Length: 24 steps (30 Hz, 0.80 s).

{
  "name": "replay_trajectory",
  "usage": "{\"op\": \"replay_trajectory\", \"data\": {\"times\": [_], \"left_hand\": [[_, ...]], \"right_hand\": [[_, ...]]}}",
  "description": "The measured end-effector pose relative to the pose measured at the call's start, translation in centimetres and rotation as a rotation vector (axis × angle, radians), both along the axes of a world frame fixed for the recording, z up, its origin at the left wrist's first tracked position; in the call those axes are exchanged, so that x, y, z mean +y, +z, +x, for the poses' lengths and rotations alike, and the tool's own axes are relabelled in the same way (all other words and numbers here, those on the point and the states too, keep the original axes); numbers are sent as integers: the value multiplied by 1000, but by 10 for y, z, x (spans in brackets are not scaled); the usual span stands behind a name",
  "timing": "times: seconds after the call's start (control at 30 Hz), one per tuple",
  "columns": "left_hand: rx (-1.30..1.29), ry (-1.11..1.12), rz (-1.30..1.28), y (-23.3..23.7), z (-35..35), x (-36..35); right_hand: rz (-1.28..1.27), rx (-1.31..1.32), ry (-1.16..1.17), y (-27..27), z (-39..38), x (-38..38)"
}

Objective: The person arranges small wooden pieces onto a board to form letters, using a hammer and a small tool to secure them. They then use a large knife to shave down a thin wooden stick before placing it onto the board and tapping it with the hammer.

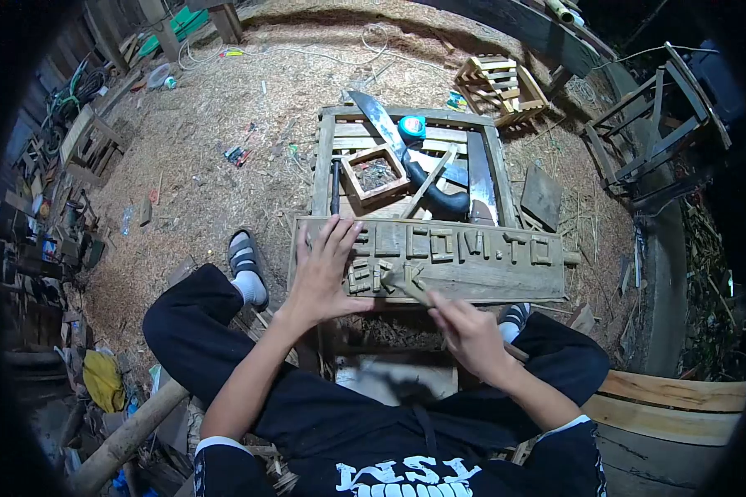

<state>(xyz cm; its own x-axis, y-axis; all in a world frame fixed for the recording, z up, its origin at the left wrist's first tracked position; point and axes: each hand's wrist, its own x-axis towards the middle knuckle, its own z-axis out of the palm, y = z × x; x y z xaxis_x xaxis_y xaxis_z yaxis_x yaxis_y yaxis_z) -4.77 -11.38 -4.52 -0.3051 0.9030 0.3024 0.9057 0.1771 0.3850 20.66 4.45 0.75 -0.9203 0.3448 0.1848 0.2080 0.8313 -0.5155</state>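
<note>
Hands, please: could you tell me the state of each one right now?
Left hand: open, fingers spread flat on the sign.
Right hand: closed around the hammer.

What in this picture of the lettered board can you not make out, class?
1. Head view: the first letters on the board, covered by the left hand.
2. Head view: the handle of the hammer, mostly wrapped by the right hand; its head is blurred.
3. Head view: contents of the small wooden box, too small to tell.

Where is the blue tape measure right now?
Head view, upper centre: the tape measure lies on the slatted frame beyond the sign board, just right of the big knife.
</note>
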Motion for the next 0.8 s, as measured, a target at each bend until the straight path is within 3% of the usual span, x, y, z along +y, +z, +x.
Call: {"op": "replay_trajectory", "data": {"times": [0.17,0.47,0.5,0.67,0.77,0.8], "left_hand": [[-9,17,8,-3,1,0],[-23,4,39,-10,1,-1],[-15,2,45,-10,-1,0],[-5,15,51,-10,0,1],[13,8,33,-11,1,1],[6,14,48,-10,2,2]], "right_hand": [[35,-103,3,0,-2,3],[-26,262,5,-7,0,6],[61,-43,-10,-9,1,4],[-24,-86,-51,-6,-3,4],[-61,-12,-23,0,-4,4],[-67,136,-41,3,-5,2]]}}
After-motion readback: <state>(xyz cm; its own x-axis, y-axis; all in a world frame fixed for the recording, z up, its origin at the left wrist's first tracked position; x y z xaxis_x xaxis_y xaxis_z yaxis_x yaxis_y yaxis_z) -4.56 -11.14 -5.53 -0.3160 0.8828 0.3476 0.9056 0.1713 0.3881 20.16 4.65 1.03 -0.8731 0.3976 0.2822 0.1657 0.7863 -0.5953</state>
